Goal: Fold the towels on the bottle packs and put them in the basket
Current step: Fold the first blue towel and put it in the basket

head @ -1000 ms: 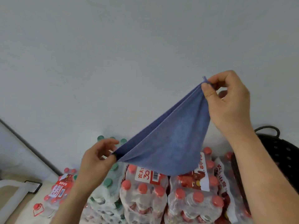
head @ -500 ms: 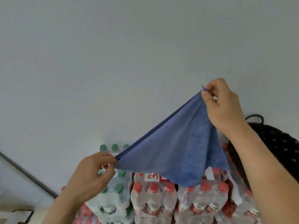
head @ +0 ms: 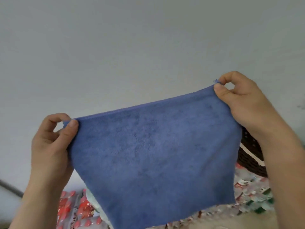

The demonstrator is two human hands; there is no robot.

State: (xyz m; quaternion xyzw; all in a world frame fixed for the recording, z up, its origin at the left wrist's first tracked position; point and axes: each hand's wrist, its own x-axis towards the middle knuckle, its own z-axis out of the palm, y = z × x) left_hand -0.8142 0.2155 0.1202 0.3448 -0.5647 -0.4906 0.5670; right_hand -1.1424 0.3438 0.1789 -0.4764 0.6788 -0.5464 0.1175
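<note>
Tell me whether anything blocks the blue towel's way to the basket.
Nothing visible does. The blue towel hangs in the air, pinched at its top corners by the left hand and right hand; the basket sits behind its right edge, partly hidden.

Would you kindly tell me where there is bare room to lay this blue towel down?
Only one patch looks bare: the beige strip at the bottom edge, between the lower corner of the blue towel and the right forearm. The bottle packs either side of the towel are crowded with bottles; the basket is mostly hidden.
</note>
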